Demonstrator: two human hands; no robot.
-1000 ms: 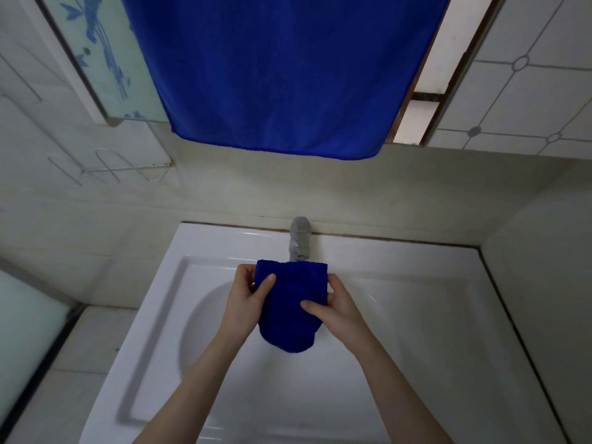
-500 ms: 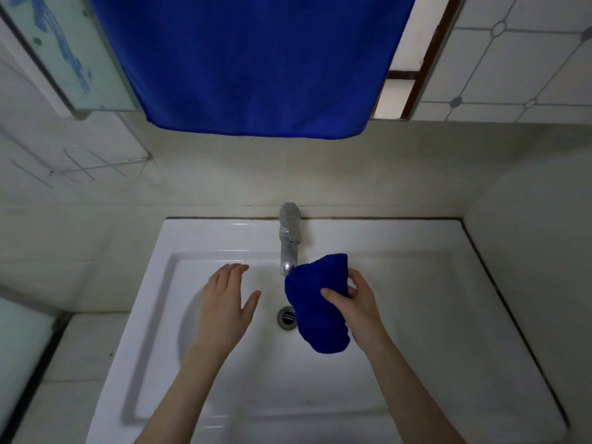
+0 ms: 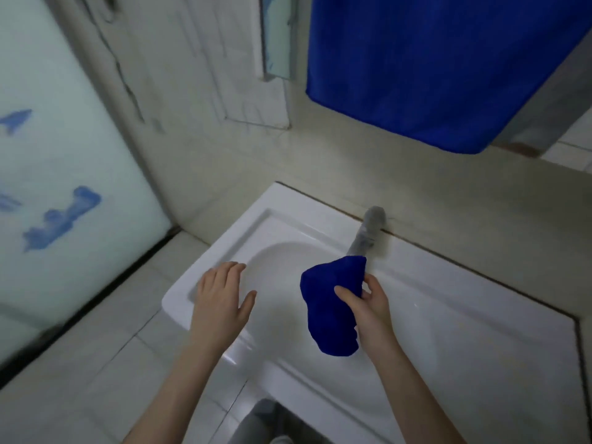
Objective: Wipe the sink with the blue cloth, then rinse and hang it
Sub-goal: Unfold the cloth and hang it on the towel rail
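Right hand grips bunched (plush) cloth.

Glossy white ceramic sink; matt blue cloth; grey metal tap.

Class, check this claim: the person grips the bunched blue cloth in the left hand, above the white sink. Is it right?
Not quite. The head view shows the right hand gripping the bunched blue cloth above the white sink. The left hand is open and holds nothing.
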